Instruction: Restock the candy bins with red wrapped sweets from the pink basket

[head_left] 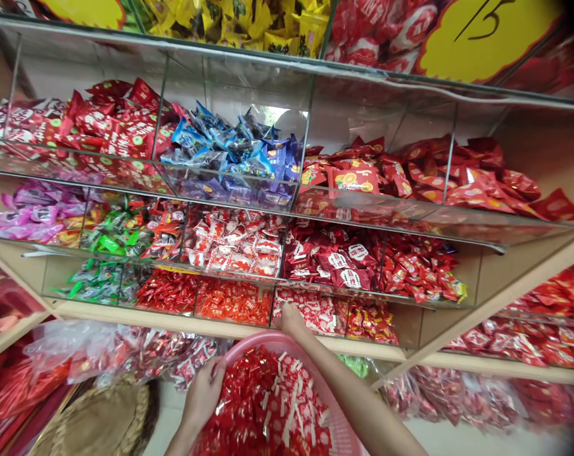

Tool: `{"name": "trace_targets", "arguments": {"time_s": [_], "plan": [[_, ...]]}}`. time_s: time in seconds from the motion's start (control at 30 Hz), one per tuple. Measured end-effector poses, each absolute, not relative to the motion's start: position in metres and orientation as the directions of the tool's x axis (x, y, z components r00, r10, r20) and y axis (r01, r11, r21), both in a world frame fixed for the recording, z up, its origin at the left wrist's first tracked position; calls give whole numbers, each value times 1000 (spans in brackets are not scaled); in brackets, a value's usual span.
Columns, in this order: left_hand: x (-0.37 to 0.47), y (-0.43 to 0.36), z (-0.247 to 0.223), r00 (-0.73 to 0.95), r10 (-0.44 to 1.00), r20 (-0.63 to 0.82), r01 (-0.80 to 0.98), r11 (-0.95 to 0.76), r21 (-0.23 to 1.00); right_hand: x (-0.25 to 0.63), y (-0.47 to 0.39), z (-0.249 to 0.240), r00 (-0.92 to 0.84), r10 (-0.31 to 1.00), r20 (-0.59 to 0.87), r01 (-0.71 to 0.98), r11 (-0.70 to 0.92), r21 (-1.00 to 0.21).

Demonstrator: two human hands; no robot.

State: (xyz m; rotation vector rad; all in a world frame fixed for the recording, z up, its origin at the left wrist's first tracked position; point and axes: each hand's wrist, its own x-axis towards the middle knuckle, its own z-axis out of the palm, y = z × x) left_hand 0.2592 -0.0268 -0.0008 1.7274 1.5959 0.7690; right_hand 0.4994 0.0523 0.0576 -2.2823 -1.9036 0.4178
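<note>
A pink plastic basket (264, 337) is at the bottom centre, filled with red-wrapped candies (242, 399) on its left side and red-and-white wrapped candies (299, 399) on its right. My left hand (208, 386) grips the basket's left rim, thumb on top. My right arm reaches across the basket's right side to the lowest shelf row. There my right hand (291, 318) is closed at the front left corner of a compartment of red-and-white candies (318, 310). Its fingers are curled and partly hidden, so what they hold cannot be made out.
Clear-walled compartments rise in tiers, holding blue packets (220, 142), red packets (353, 174) and green packets (111, 228). Below the wooden shelf edge (144, 318) lie plastic bags of candy (139, 354). A woven basket (97, 418) stands on the floor at lower left.
</note>
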Motion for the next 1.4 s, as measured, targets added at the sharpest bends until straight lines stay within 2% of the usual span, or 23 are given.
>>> {"name": "trace_targets", "arguments": {"time_s": [0.27,0.5,0.8,1.07,1.4], "plan": [[260,-27,-2,60,998,9,607,-43,794,525,80,84,155,980,-123,936,-185,-298],[259,-26,-3,78,997,-16,613,-35,789,520,72,73,255,966,-29,895,-248,-370],[260,-27,0,73,997,8,597,-50,801,510,71,75,217,976,-11,954,-214,-212],[259,-27,-2,74,997,6,592,-49,804,507,69,82,244,967,-72,948,-254,-190],[260,-29,1,75,997,13,609,-56,791,503,71,80,207,977,-59,965,-214,-149]]}}
